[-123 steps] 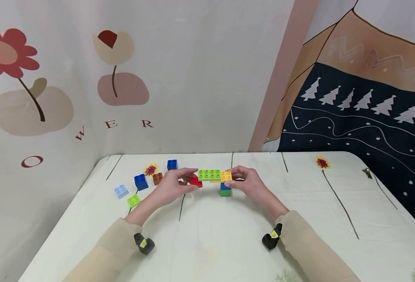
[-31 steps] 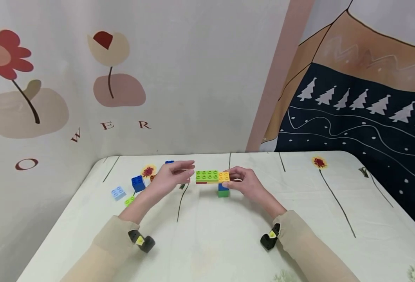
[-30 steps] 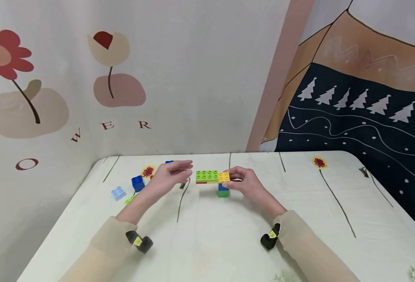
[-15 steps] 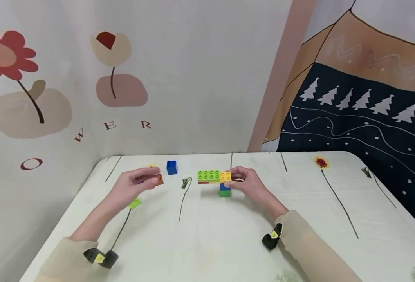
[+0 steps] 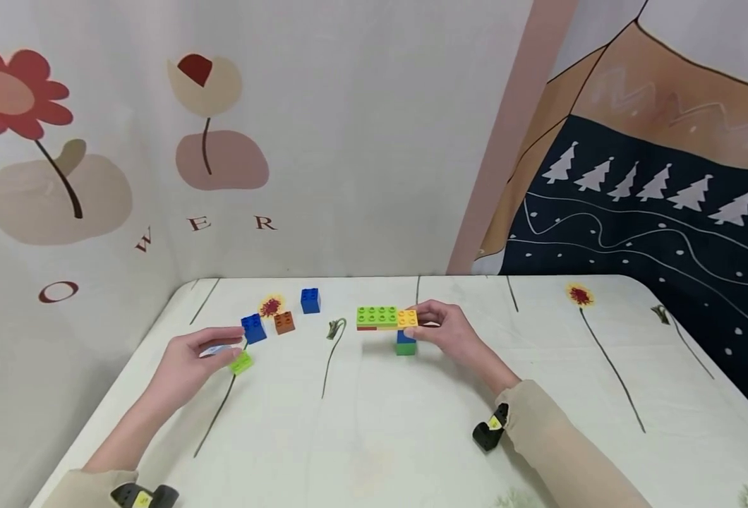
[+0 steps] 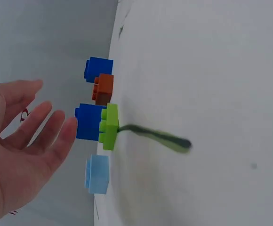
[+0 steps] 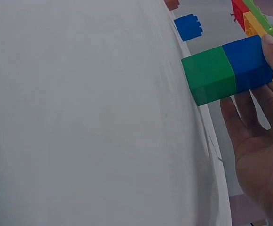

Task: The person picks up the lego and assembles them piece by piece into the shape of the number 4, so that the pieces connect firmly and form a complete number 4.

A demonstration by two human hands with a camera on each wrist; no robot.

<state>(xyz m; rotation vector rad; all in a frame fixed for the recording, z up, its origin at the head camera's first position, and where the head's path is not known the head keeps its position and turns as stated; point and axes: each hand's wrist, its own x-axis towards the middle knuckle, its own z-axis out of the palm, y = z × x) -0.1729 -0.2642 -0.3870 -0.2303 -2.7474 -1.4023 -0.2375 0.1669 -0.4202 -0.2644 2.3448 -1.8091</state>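
Pale, flower-printed fabric hung behind the table, giving way on the right to a dark blue panel with white fir trees. Dried-looking flowers on bare stems were printed across the table's white covering.

Near the middle, the person's right hand had a brick assembly pinched by its right end, thumb in front and fingers behind. That end was a column: green brick at the bottom, blue brick above it, yellow brick on top. Out to the left ran a long lime brick with eight studs, a red brick under its outer end. From where I stood, I couldn't be sure whether the column's foot touched the table.

Over on the left, the left hand was free of any brick, fingers loosely bent and spread, beside a light blue brick and a small lime brick. Just beyond sat a dark blue brick, then a brown brick, and farther back another blue one. Both beige sleeves had a black wrist camera at the cuff.
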